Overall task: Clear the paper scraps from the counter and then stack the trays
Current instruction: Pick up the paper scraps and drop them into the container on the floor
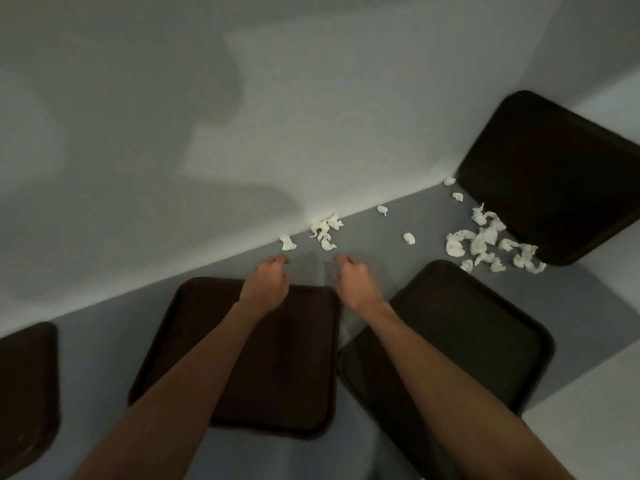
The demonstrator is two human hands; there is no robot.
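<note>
The left hand (266,282) and right hand (353,282) hover empty, fingers loosely curled, below white crumpled paper scraps (325,230) by the wall (311,116) at centre frame (a bigger pile (485,244) lies right). A sweep might push bits beneath dark brown rectangular plastic trays (277,358).

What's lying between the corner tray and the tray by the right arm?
White paper scraps lie heaped on the counter between corner tray and nearer tray, seen in the head view.
</note>
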